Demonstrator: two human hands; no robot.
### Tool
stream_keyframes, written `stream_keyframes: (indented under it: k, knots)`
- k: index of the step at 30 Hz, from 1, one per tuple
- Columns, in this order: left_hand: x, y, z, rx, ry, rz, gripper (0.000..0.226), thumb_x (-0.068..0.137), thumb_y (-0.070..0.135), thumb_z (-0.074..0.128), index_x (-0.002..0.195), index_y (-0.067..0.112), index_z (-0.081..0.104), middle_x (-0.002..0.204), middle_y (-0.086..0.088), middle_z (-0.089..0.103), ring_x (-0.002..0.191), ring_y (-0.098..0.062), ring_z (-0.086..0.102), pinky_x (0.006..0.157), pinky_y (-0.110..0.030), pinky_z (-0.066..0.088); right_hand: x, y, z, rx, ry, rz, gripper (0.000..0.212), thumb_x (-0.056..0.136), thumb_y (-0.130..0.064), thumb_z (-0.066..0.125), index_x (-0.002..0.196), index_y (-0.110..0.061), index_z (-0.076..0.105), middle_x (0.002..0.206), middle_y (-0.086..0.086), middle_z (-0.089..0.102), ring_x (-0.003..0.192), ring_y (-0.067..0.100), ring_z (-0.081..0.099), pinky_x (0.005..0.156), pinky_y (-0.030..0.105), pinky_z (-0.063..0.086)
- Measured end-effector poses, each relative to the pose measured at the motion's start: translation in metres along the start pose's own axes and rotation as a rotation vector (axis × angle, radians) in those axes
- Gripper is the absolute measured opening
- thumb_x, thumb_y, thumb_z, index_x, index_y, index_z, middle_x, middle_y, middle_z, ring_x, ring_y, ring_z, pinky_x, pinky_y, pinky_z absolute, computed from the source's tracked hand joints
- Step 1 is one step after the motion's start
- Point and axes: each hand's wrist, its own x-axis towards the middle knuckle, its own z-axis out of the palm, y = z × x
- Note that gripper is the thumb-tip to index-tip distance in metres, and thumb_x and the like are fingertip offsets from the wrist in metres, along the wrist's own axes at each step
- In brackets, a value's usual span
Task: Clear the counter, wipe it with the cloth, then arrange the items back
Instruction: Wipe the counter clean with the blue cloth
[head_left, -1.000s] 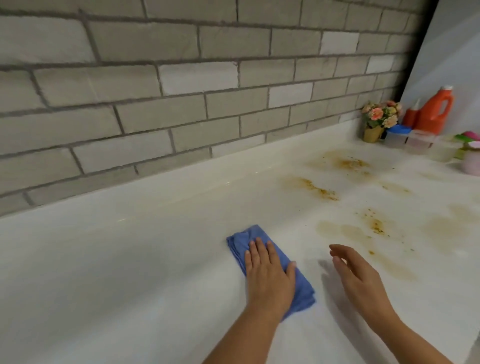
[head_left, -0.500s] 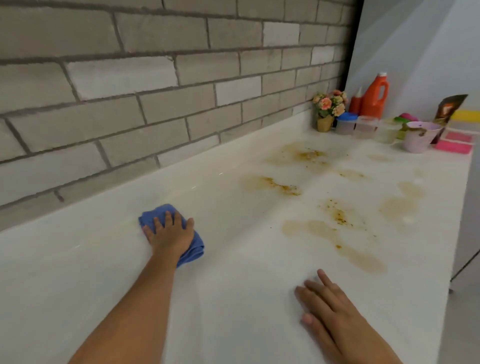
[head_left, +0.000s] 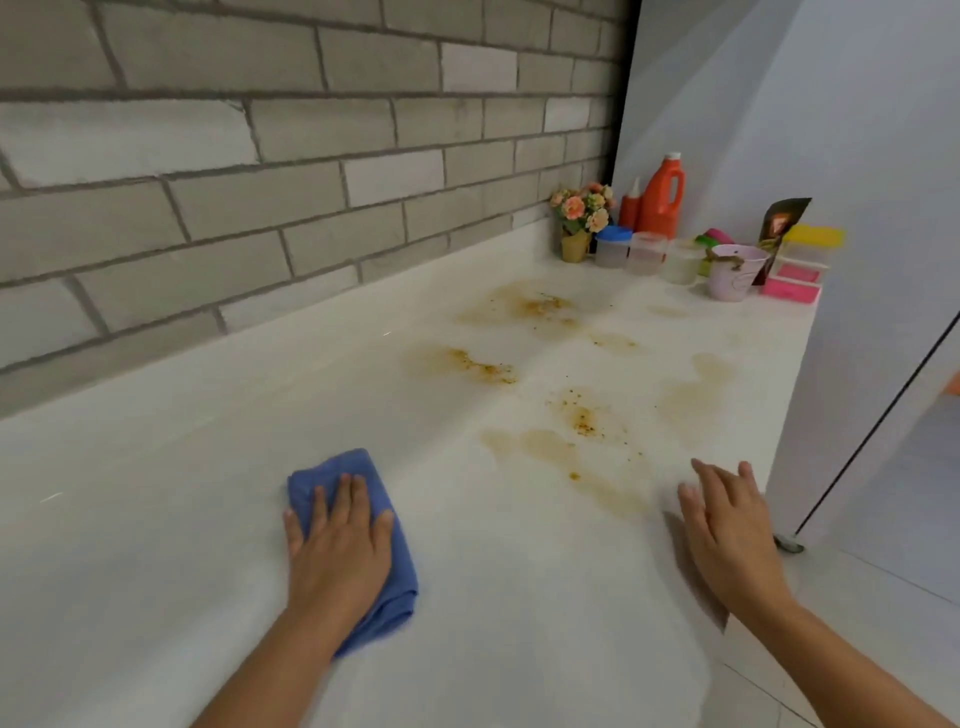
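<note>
Cloth (head_left: 387, 519), blue, folded, under flat left hand (head_left: 340, 553).

**Cloth being pressed on stained counter**

Blue cloth (head_left: 358, 540) is being pressed flat onto the white counter (head_left: 156, 519) by the left hand (head_left: 340, 551), fingers straight and spread. Right hand (head_left: 730, 535) is being held flat near the counter's right edge, fingers extended; contact can't be confirmed. Brown stains (head_left: 550, 452) are lying between and beyond the hands. Items are being kept at the far corner: flower pot (head_left: 577, 221), orange bottle (head_left: 662, 197), blue-lidded jar (head_left: 613, 247), pink cup (head_left: 735, 270), pink and yellow boxes (head_left: 800, 265).
</note>
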Motion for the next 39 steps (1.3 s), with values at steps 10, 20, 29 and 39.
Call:
stream_keyframes:
  k: [10,20,29,39]
  knots:
    - [0.101,0.078,-0.008,-0.089,-0.087,0.006,0.057,0.101,0.039,0.011,0.15,0.01,0.006,0.159,-0.004,-0.001,0.146,-0.026,0.0,0.118,-0.048,-0.003,0.024,0.022,0.014,-0.072,-0.032,0.093,0.055,0.098,-0.04,0.022,0.148,-0.017,0.023,0.151,0.012,0.027,0.146,0.025,0.004,0.118,0.04,0.0]
    - [-0.063,0.121,0.002,-0.099,-0.102,0.324,0.1,0.065,0.075,-0.029,0.149,0.025,-0.006,0.156,0.012,-0.013,0.142,-0.006,-0.017,0.113,-0.033,-0.017,0.033,0.032,0.002,0.006,-0.018,0.028,0.06,0.096,-0.048,0.015,0.145,-0.016,0.028,0.128,0.015,0.046,0.127,0.029,0.036,0.107,0.038,0.027]
    - [0.063,0.079,-0.002,-0.075,-0.078,-0.17,0.056,0.101,0.038,0.016,0.151,0.013,0.005,0.159,0.0,0.0,0.146,-0.024,0.0,0.116,-0.052,-0.002,0.076,0.044,0.011,0.143,0.095,0.088,0.05,0.099,-0.038,0.025,0.146,-0.02,0.026,0.14,0.013,0.035,0.132,0.028,0.032,0.109,0.041,0.028]
    - [-0.011,0.224,0.006,-0.117,-0.145,0.302,0.055,0.101,0.04,0.012,0.15,0.02,-0.004,0.158,0.005,-0.011,0.145,-0.015,-0.014,0.115,-0.038,-0.014,0.076,0.044,0.007,0.131,0.057,0.089,0.05,0.1,-0.039,0.022,0.146,-0.018,0.027,0.147,0.015,0.029,0.138,0.03,0.024,0.113,0.044,0.024]
